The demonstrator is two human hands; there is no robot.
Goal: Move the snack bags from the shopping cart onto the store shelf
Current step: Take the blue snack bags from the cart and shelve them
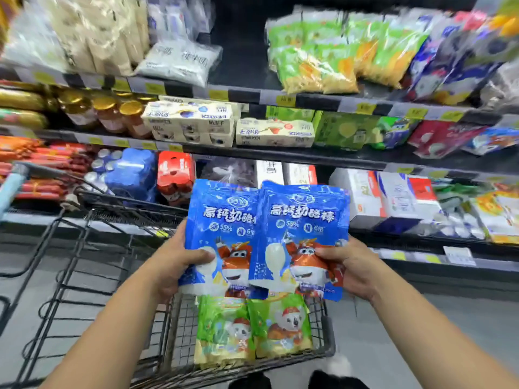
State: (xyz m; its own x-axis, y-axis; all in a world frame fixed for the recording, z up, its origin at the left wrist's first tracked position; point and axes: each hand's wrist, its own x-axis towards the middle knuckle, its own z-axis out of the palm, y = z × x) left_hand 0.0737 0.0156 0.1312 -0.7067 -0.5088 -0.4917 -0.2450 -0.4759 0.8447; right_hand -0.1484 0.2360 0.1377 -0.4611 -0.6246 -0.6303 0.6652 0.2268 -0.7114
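Snack bags, head view: two blue bags [264, 237] held upright side by side, the right one overlapping the left one's edge, lifted above the shopping cart [118, 276] and facing the store shelf [309, 101]. Left hand [179, 262] closed on the lower left side of the left bag, thumb across its front; right hand [351, 268] closed on the lower right side of the right bag. Neither hand free.

Partway through, by the look of it: both blue bags out of the cart but not yet shelved. Two green bags [252, 329] left standing in the cart basket directly below the blue pair, so at least one more trip likely.

Room for moving: cart rim just under the blue bags' bottom edges, already cleared. Shelf tiers mostly crowded to the lip with packs and boxes; a dark gap [238, 40] on the top tier, between the white packs and the green-and-yellow ones, seemingly the only open space. Blur too heavy higher up to judge its depth.
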